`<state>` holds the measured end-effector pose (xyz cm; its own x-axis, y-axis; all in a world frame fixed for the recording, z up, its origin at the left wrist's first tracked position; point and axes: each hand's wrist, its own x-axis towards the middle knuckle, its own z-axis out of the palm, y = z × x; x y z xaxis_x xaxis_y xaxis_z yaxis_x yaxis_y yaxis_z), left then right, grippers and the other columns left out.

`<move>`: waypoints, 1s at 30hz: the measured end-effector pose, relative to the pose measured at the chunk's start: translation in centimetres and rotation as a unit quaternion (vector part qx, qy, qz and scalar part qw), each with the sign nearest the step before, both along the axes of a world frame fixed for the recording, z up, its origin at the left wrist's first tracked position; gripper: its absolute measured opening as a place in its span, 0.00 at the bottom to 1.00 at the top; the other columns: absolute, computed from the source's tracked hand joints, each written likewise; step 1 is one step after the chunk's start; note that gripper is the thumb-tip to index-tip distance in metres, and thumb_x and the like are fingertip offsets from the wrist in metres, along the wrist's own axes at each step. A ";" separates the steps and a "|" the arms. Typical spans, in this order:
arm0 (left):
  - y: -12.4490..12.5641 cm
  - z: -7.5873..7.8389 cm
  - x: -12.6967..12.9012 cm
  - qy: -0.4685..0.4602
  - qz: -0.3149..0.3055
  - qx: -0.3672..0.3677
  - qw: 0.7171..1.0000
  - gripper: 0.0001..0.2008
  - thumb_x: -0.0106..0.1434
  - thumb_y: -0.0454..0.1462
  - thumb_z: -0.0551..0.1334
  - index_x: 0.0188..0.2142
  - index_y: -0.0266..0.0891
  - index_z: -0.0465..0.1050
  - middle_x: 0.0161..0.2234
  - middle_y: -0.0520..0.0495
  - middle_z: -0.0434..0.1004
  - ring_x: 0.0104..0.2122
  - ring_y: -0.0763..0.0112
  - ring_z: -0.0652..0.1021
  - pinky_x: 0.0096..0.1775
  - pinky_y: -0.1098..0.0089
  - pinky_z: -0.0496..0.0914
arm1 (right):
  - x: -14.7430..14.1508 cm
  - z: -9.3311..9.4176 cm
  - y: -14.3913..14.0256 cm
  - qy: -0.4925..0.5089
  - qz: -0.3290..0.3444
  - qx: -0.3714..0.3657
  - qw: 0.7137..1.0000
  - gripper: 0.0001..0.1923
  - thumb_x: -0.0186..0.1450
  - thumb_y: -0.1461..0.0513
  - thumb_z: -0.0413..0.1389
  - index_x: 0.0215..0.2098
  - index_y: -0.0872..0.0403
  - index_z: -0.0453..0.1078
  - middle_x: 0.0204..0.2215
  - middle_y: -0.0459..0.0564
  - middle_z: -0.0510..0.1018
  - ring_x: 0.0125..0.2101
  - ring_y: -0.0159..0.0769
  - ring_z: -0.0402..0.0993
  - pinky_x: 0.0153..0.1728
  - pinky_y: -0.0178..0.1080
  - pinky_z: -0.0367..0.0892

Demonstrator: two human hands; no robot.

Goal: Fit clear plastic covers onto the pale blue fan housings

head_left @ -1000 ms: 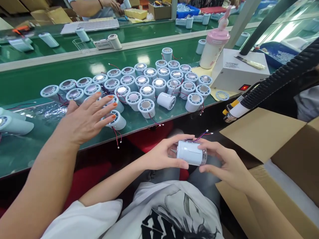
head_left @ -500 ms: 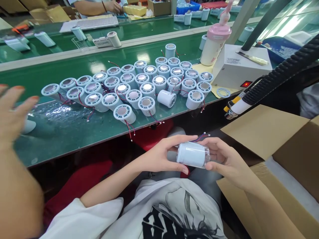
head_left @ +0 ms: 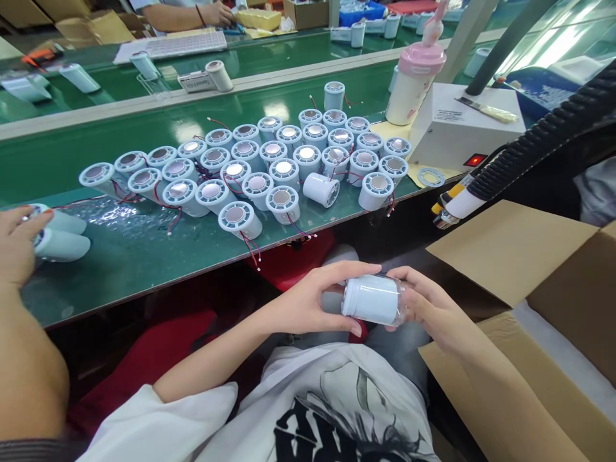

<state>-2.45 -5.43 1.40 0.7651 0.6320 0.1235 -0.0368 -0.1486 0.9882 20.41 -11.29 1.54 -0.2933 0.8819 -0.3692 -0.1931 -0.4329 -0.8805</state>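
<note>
left hand [head_left: 308,301]: lower centre, fingers curled round the near end of a white cylinder [head_left: 370,299], lying sideways over the lap
right hand [head_left: 433,311]: cupped on the cylinder's far end, gripping it too
bench [head_left: 120,256]: glossy green top, runs across the upper half; a second green bench behind it
on bench: cluster of round white parts [head_left: 269,163] with metal caps, standing upright, red wires trailing; one tipped over
upper right: white box [head_left: 457,131] with red light, pink-lidded bottle [head_left: 414,80] beside it
right edge: open cardboard box [head_left: 539,301], black ribbed hose [head_left: 534,144] above
left edge: another person's hand [head_left: 19,244] touching two lying cylinders
</note>
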 end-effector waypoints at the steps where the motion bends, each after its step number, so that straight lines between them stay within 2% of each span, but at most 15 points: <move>1: 0.0 0.0 0.0 -0.002 -0.001 0.002 1.000 0.39 0.51 0.37 0.74 0.62 0.49 0.64 0.59 0.40 0.68 0.59 0.57 0.70 0.55 0.62 0.71 | -0.1 0.0 0.0 -0.003 -0.003 -0.010 1.000 0.24 0.62 0.45 0.61 0.45 0.52 0.64 0.29 0.44 0.79 0.26 0.33 0.78 0.29 0.33 0.76; 5: 0.0 0.1 0.0 -0.005 -0.002 -0.002 1.000 0.39 0.52 0.36 0.73 0.62 0.48 0.64 0.59 0.40 0.68 0.58 0.57 0.71 0.54 0.62 0.71 | -0.3 -0.2 -0.1 -0.003 -0.006 -0.039 0.999 0.27 0.61 0.42 0.60 0.43 0.53 0.61 0.26 0.46 0.80 0.24 0.36 0.80 0.26 0.33 0.75; 12: 0.0 0.0 -0.1 -0.024 -0.006 -0.025 0.999 0.41 0.48 0.31 0.75 0.61 0.49 0.66 0.59 0.41 0.69 0.58 0.56 0.71 0.55 0.62 0.71 | -1.1 -0.3 0.3 0.028 -0.010 -0.080 0.996 0.28 0.60 0.39 0.57 0.38 0.54 0.63 0.19 0.45 0.78 0.18 0.32 0.76 0.16 0.27 0.70; 16: 0.1 -0.1 0.0 -0.026 -0.006 -0.083 0.996 0.42 0.48 0.32 0.75 0.61 0.48 0.65 0.59 0.40 0.70 0.58 0.55 0.72 0.56 0.60 0.69 | -1.3 -0.6 0.5 0.060 0.000 -0.110 0.992 0.30 0.57 0.37 0.59 0.36 0.54 0.63 0.17 0.45 0.77 0.15 0.32 0.74 0.14 0.26 0.68; 18: 0.5 -0.6 0.4 -0.043 -0.007 -0.132 0.990 0.44 0.48 0.32 0.75 0.63 0.49 0.63 0.60 0.40 0.69 0.58 0.54 0.72 0.57 0.60 0.68 | -1.3 -1.2 0.7 0.083 -0.007 -0.119 0.989 0.28 0.60 0.39 0.58 0.37 0.54 0.63 0.18 0.48 0.79 0.15 0.33 0.74 0.14 0.27 0.67; 21: 2.2 -2.1 2.2 -0.086 0.002 -0.214 0.973 0.43 0.48 0.34 0.75 0.63 0.48 0.63 0.62 0.38 0.67 0.58 0.53 0.72 0.56 0.59 0.68 | -0.9 -2.7 1.3 0.138 -0.078 -0.145 0.977 0.20 0.71 0.47 0.48 0.41 0.56 0.66 0.23 0.54 0.81 0.15 0.32 0.74 0.14 0.28 0.66; 24: 4.9 -3.8 5.5 -0.086 0.022 -0.267 0.960 0.42 0.47 0.37 0.76 0.61 0.43 0.66 0.61 0.34 0.68 0.58 0.51 0.72 0.56 0.58 0.67 | 0.0 -4.6 2.5 0.173 -0.172 -0.152 0.958 0.22 0.75 0.54 0.37 0.43 0.58 0.68 0.24 0.55 0.80 0.19 0.32 0.75 0.15 0.27 0.66; 27: 7.8 -4.8 9.2 -0.065 0.009 -0.278 0.958 0.41 0.46 0.39 0.77 0.59 0.39 0.68 0.59 0.33 0.70 0.58 0.51 0.72 0.57 0.56 0.65 | 1.3 -6.0 4.0 0.179 -0.244 -0.126 0.945 0.25 0.76 0.55 0.32 0.42 0.55 0.68 0.24 0.50 0.79 0.22 0.29 0.76 0.16 0.24 0.65; 30: 9.9 -5.0 12.0 -0.051 -0.023 -0.264 0.963 0.39 0.46 0.41 0.77 0.57 0.35 0.71 0.55 0.33 0.74 0.55 0.52 0.74 0.58 0.54 0.63 | 2.8 -6.6 5.3 0.187 -0.283 -0.112 0.934 0.26 0.76 0.55 0.30 0.40 0.55 0.68 0.21 0.49 0.78 0.19 0.27 0.73 0.17 0.23 0.65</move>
